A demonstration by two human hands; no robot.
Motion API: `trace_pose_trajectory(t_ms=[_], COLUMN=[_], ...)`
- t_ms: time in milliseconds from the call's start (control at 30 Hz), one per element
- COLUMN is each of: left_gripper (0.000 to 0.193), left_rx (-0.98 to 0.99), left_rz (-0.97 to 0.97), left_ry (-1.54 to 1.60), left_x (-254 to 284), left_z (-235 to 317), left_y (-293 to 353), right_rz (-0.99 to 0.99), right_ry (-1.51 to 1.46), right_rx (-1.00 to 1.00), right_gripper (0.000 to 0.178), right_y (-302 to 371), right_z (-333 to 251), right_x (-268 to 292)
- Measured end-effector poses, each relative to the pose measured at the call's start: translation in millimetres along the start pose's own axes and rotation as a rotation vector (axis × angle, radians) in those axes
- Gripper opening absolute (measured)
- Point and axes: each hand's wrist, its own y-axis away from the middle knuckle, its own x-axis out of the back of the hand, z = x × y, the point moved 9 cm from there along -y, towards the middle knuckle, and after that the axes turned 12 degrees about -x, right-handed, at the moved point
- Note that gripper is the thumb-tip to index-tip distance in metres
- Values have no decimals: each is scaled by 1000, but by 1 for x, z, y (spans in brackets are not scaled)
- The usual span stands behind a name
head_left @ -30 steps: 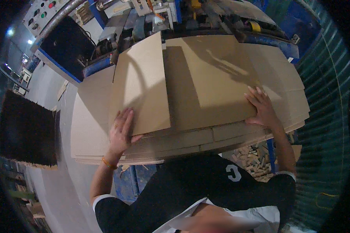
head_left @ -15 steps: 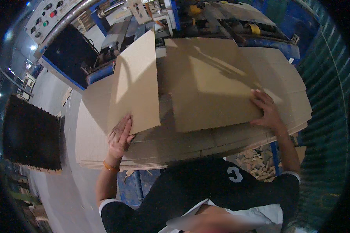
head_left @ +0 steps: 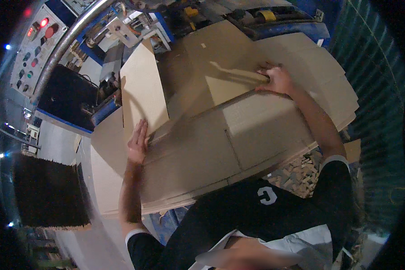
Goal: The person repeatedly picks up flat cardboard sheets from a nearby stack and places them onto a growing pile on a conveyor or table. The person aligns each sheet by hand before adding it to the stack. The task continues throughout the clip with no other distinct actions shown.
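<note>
A brown cardboard sheet (head_left: 227, 67) lies over a stack of larger cardboard (head_left: 193, 153), its far edge at the machine. My right hand (head_left: 279, 80) grips its near right corner with bent fingers. To the left, a lighter cardboard panel (head_left: 144, 90) slants upward; whether it joins the sheet I cannot tell. My left hand (head_left: 138, 141) rests on the panel's near edge, fingers stretched out and side by side. Shadow darkens the strip between the two pieces.
A blue machine with rollers (head_left: 267, 17) spans the far side. At far left stands a control panel (head_left: 38, 49) with buttons, beside a metal tube (head_left: 65, 49). Cardboard scraps (head_left: 297, 173) lie below the stack. A green corrugated wall (head_left: 378, 90) closes the right side.
Both hands have moved away from me, carrying the sheet and the panel farther toward the machine. More of the stack shows in front. The view has shifted, and a red lamp shows lit.
</note>
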Motion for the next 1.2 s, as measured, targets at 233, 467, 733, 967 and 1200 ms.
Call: trace_pose_trajectory(t_ms=[233,467,733,967,1200], left_gripper=[56,55,53,49,45], left_rx=[26,276,245,129,212], left_rz=[17,155,18,-94,-24], left_ry=[-77,-40,146,-66,-110], left_x=[-1,17,19,17,5], left_z=[-15,-42,-11,28,1], left_y=[-5,22,33,27,9], right_rz=[-33,-52,17,-99,-109], right_ry=[8,-18,-43,-7,-66], right_rx=[-14,-4,-21,-115,-153], right_gripper=[59,52,57,60,57], right_y=[-12,-9,21,44,22], right_z=[-4,-6,-8,-6,-1], right_x=[-10,-12,2,4,-7])
